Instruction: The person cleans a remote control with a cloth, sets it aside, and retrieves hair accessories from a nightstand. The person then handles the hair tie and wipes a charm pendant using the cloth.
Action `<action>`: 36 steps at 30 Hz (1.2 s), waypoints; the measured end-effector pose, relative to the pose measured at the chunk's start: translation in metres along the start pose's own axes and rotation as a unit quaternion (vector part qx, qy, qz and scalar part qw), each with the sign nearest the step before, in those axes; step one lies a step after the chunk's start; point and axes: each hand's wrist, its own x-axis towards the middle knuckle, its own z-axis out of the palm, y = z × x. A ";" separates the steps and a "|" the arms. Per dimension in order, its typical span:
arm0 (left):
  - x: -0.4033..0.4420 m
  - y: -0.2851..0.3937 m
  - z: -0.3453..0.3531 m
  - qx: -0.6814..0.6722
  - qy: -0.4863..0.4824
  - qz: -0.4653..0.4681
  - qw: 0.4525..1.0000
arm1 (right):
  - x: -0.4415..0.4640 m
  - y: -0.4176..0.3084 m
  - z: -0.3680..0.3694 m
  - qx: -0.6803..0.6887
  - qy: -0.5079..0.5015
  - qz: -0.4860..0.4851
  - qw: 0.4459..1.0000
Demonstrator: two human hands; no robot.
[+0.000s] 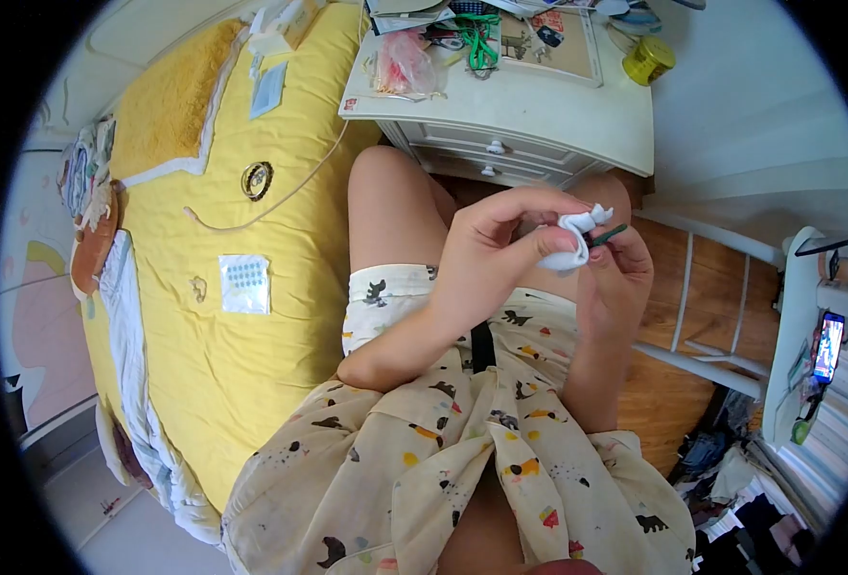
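In the head view, both my hands meet above my lap, near the front of the white cabinet. My left hand (pixel 500 235) is closed, thumb and fingers pinching a crumpled white cloth or tissue (pixel 577 228). Close against it, my right hand (pixel 620 264) is closed around a thin, dark green stick-like piece (pixel 611 233). One end of this piece points out to the right, while the other runs into the white material. What the folds cover cannot be seen.
To the left is a bed with a yellow sheet (pixel 184 364), bearing a dark bracelet (pixel 257 180), a packet with blue dots (pixel 244 284) and a pale cable (pixel 280 203). Ahead stands a cluttered white cabinet (pixel 539 110). A lit phone (pixel 828 347) lies on a side shelf at right.
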 end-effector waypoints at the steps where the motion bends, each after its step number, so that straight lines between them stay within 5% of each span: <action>1: -0.001 0.002 0.002 -0.015 -0.001 -0.019 1.000 | 0.000 0.000 0.000 -0.006 -0.005 0.003 1.000; 7: 0.000 0.008 -0.010 0.142 -0.084 -0.006 0.986 | 0.001 -0.006 0.009 -0.036 0.022 0.002 0.999; 16: 0.003 0.001 -0.021 0.226 -0.062 0.051 0.971 | -0.001 0.000 0.002 -0.044 0.047 0.043 0.997; 31: 0.004 -0.013 -0.027 0.222 0.020 0.073 0.972 | 0.001 0.002 0.013 -0.108 0.048 0.080 0.990; 36: 0.003 -0.008 -0.033 0.092 0.036 -0.025 0.995 | 0.003 0.002 0.006 -0.173 0.046 0.071 0.981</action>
